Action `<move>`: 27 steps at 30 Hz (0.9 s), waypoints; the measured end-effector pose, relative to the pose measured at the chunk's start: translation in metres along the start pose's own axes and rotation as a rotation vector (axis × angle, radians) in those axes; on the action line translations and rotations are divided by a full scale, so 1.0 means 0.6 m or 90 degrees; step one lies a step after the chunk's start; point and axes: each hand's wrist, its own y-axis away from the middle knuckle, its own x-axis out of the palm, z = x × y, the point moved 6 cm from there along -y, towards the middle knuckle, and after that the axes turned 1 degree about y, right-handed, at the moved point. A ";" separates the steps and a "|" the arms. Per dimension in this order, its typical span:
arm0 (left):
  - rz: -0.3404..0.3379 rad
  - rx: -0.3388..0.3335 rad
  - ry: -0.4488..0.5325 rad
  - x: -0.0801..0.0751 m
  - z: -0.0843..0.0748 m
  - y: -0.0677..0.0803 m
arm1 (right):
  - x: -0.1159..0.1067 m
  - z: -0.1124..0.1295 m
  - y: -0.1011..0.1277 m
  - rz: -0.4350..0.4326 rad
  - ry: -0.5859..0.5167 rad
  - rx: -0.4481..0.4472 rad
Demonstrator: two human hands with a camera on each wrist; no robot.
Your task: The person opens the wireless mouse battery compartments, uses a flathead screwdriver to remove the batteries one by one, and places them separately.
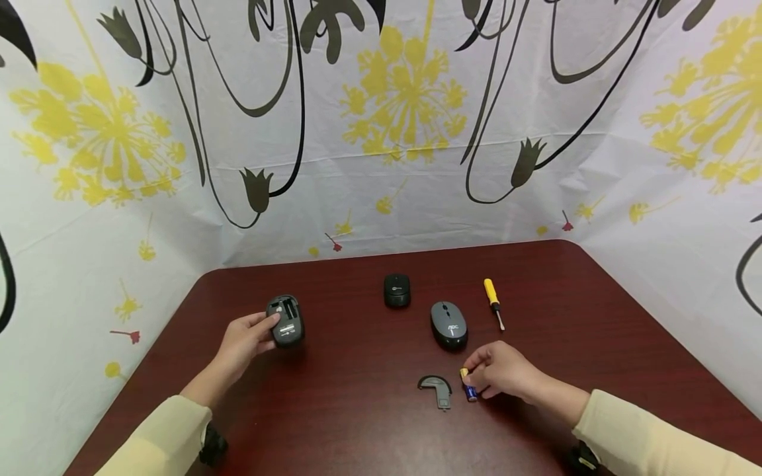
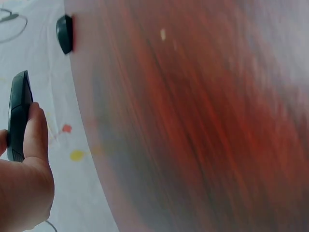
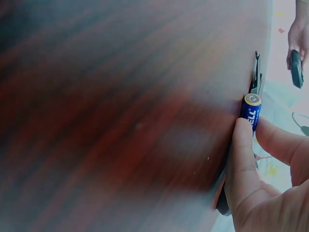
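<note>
Slippage is the risk: the right hand [image 1: 500, 371] pinches the battery [image 1: 468, 385] near the bench's front edge, while the left hand [image 1: 244, 338] grips the upturned open mouse [image 1: 286, 320] loosely toward the left edge.

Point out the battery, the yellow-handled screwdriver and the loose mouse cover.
battery [image 3: 251, 110]: right wrist view, on its blue side.
yellow-handled screwdriver [image 1: 491, 291]: head view, on the handle.
loose mouse cover [image 1: 435, 383]: head view, on its curved top.

Three mice – one [image 1: 286, 320] at the left fingers, two [image 1: 397, 290] [image 1: 449, 324] apart – one battery [image 1: 468, 385] in the right fingertips, one screwdriver [image 1: 493, 302], one cover [image 1: 436, 389].
</note>
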 end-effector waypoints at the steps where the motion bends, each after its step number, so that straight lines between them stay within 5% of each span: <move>1: -0.001 -0.003 -0.001 -0.005 0.002 -0.002 | -0.001 0.000 0.000 -0.005 0.000 0.004; 19: 0.040 -0.077 0.067 -0.077 0.033 -0.046 | -0.011 -0.020 0.000 -0.021 -0.031 0.071; 27: -0.002 -0.094 -0.003 -0.111 0.046 -0.061 | -0.010 -0.022 -0.003 -0.014 -0.044 0.079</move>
